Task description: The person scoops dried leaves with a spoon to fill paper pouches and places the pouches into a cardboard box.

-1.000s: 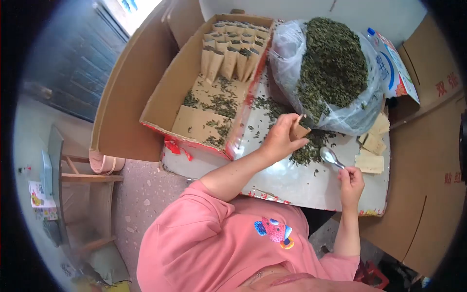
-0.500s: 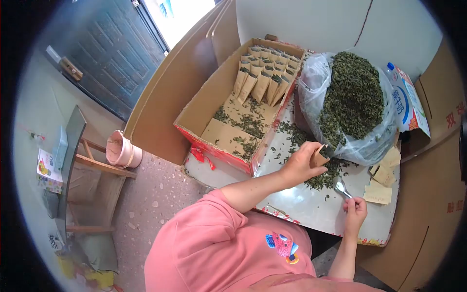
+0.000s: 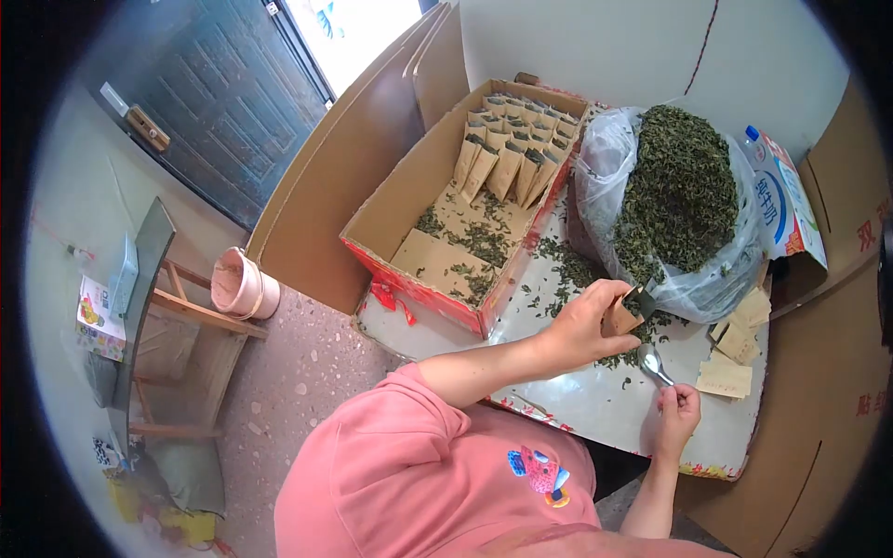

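Note:
My left hand (image 3: pixel 586 325) is closed around a small brown paper bag (image 3: pixel 620 322), whose dark open mouth points up and to the right. My right hand (image 3: pixel 681 414) grips a metal spoon (image 3: pixel 654 364) by its handle, the bowl just below the paper bag. Whether the bag contains anything is hard to see. Behind my left hand, a clear plastic bag (image 3: pixel 597 153) bulges with dried green leaves (image 3: pixel 677 191). Loose leaves (image 3: pixel 566 270) lie scattered over the white tabletop (image 3: pixel 586 395). Several flat paper bags (image 3: pixel 725 376) rest to the right of the spoon.
An open cardboard box (image 3: pixel 409 279) on the table's left holds rows of upright leaf-filled paper bags (image 3: pixel 507 167) and spilled leaves. A milk carton box (image 3: pixel 786 200) stands at the right. Cardboard panels (image 3: pixel 344 149) flank the table; a pink bucket (image 3: pixel 249 284) is on the floor.
My left hand has shifted slightly right and turned the paper bag, so more of its open mouth shows. The spoon and right hand stay nearly where they were, a little lower.

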`<action>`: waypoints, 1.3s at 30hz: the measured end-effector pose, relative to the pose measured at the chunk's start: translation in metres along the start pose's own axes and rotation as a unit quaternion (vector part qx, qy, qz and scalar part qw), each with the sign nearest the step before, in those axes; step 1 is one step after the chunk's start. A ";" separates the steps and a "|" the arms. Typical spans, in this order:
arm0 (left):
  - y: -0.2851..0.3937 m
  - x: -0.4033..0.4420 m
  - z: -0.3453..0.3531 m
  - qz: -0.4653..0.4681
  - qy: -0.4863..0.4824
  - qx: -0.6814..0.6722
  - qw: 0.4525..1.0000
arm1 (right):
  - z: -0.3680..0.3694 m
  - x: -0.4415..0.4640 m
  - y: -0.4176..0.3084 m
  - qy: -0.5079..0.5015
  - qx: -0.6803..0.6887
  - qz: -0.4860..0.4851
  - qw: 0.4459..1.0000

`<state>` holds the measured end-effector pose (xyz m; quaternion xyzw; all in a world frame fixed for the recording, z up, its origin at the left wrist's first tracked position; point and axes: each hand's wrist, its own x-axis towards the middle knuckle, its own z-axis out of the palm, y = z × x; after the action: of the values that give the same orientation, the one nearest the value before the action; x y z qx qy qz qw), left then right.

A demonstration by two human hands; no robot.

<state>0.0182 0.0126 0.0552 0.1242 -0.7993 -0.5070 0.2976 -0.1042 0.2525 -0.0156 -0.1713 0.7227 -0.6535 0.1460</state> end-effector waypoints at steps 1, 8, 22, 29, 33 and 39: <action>0.007 -0.001 -0.004 -0.001 -0.001 0.000 1.000 | -0.001 0.000 0.001 0.000 0.000 0.001 1.000; 0.066 -0.009 -0.069 0.050 0.023 -0.086 0.995 | -0.003 0.001 0.007 0.003 0.005 0.005 1.000; -0.026 0.071 -0.233 -0.188 0.120 0.250 0.942 | -0.005 -0.001 0.012 -0.003 0.003 -0.021 1.000; -0.060 0.077 -0.221 -0.247 -0.001 0.398 0.883 | -0.004 -0.001 0.012 -0.003 -0.009 -0.024 1.000; -0.069 0.090 -0.206 -0.298 -0.027 0.393 0.870 | -0.001 -0.003 0.004 0.003 -0.007 -0.011 1.000; -0.100 0.103 -0.189 -0.301 0.014 0.425 0.854 | -0.001 -0.003 0.005 0.009 -0.011 -0.009 1.000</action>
<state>0.0404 -0.2236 0.0615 0.4800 -0.8563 -0.1812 0.0598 -0.1021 0.2551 -0.0210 -0.1733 0.7295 -0.6484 0.1317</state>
